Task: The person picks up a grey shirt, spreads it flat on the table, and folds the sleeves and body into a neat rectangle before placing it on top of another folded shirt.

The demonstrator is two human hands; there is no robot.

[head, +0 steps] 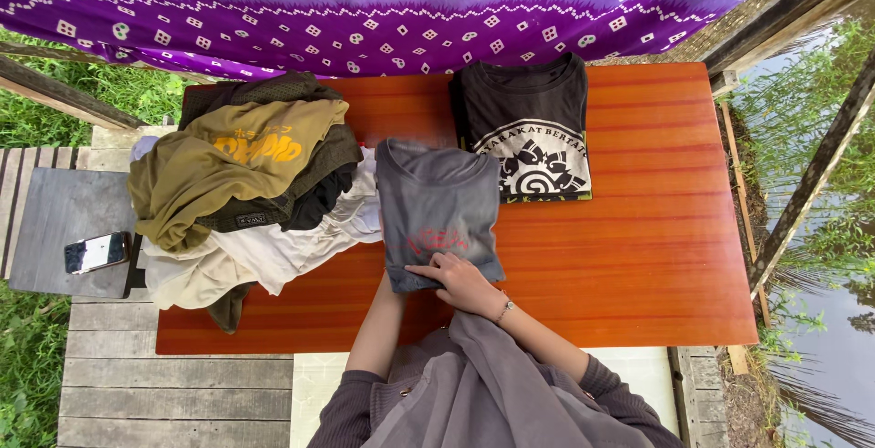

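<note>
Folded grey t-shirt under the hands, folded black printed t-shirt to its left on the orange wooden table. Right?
Not quite. In the head view the folded black printed t-shirt lies to the right of the folded grey t-shirt, not left. The right hand does rest on the grey one, on the orange wooden table.

A folded grey T-shirt [436, 211] with a faint red print lies flat under the right hand [465, 282], extending away from its fingers

Top: I see a grey-mauve long-sleeved garment, loose and softly creased over the chest.
Sleeves: I see both pushed up near the elbows, ribbed at the cuffs, forearms bare.
Front: I make out a small round button at the placket.
Right hand [465, 286]: I see a thin bracelet on its wrist.
</note>
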